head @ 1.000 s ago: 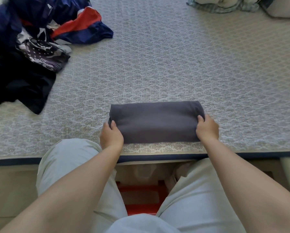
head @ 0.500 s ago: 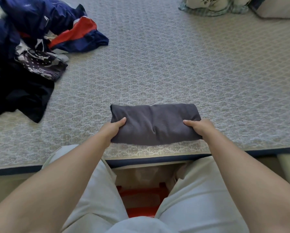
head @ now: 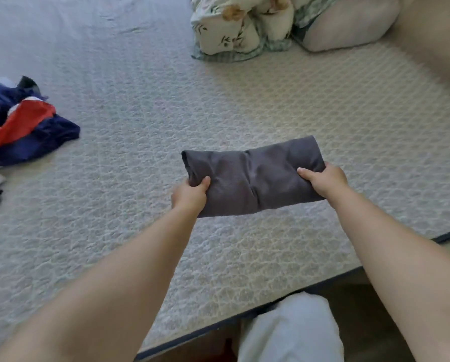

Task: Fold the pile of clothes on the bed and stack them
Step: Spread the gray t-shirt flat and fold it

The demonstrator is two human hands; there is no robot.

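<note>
A folded dark grey garment [head: 252,176] is held above the bed [head: 140,113], out in front of me. My left hand [head: 190,195] grips its left end, thumb on top. My right hand [head: 323,180] grips its right end the same way. The garment sags and creases a little in the middle. At the left edge lies the unfolded pile of clothes [head: 22,131], dark blue with a red and white piece; part of it is cut off by the frame.
A rolled floral quilt [head: 234,30] and a pale pillow [head: 349,24] lie at the far side of the bed. The bed's near edge [head: 244,313] runs diagonally across the bottom right, with my knee in light trousers [head: 291,333] below it.
Both hands took hold of the folded grey garment by its ends and lifted it off the bed, carrying it forward and right. The view swung right, so the pile slid to the left edge.
</note>
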